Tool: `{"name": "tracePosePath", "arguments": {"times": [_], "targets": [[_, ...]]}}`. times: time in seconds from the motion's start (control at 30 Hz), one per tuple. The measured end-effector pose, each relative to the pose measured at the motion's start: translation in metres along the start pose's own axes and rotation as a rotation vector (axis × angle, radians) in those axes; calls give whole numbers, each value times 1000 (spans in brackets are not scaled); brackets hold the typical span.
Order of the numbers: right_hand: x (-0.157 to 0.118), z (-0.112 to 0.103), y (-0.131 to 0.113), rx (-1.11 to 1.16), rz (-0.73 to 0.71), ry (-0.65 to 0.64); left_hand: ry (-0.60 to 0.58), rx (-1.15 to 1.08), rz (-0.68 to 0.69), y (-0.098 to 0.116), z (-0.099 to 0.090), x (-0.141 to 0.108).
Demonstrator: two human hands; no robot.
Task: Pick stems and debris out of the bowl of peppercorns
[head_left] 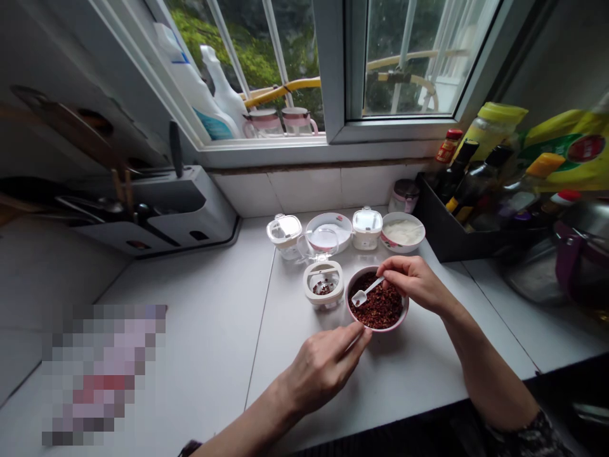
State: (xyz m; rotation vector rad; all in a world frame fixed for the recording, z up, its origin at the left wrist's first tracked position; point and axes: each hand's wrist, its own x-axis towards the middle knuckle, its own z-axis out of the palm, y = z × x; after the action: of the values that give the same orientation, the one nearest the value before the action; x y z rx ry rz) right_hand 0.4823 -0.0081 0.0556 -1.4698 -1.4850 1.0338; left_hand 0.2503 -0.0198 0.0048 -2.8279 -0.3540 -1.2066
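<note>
A round bowl (pixel 380 311) full of dark red flakes stands on the white counter. Over it, my right hand (pixel 412 279) pinches the handle of a small white spoon (pixel 360 298), whose head is at the flakes. My left hand (pixel 328 362) has its fingertips pressed together at the bowl's near rim, closed on the rim. Just left of the bowl is an open clear jar (pixel 323 285) with a few red flakes inside and its lid raised. Behind stand two lidded jars (pixel 284 235) (pixel 366 230), a bowl of white powder (pixel 328 235) and a bowl of pale grains (pixel 403 233).
At the back left is a grey utensil rack (pixel 185 216). A dark tray (pixel 457 238) of bottles stands at the back right, near a pot with a purple handle (pixel 571 254). A small jar (pixel 403 195) is beside the tray. Something blurred (pixel 109 368) lies front left.
</note>
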Motion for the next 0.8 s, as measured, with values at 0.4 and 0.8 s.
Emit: {"name": "tracePosePath", "arguments": {"times": [0.4, 0.8], "targets": [[6, -2, -2, 321, 68, 114, 12, 10, 7, 1, -2, 4], [-5, 44, -9, -30, -377, 331, -10, 28, 0, 1, 0, 1]]}}
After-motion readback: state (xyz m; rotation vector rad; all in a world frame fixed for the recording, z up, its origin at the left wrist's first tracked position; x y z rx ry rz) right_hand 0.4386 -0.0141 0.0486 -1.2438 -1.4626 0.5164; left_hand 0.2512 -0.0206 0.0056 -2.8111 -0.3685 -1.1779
